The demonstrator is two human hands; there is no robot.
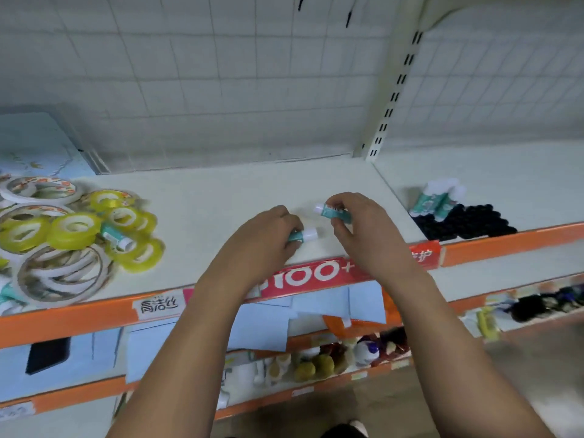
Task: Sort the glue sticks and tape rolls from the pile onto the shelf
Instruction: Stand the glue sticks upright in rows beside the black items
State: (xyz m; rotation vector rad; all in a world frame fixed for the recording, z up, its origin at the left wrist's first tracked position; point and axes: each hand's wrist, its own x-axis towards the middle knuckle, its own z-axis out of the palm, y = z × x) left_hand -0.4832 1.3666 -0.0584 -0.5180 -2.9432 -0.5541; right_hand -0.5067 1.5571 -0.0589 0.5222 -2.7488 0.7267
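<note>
Shelf front edge: left hand grasps glue stick, right hand pinches second stick (caps facing inward), likely aligning row clear of pile

A white wire-grid back panel rises behind the cream shelf, split by a slotted upright post. Orange edge strips front each level, with blurred floor below.

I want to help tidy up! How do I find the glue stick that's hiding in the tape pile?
Look at the white shelf with the orange front edge, then go to the pile of tape rolls at its left end. Among the yellow rolls lies the glue stick: a short teal tube with a white cap, straight while its neighbours are all round rings.
</note>
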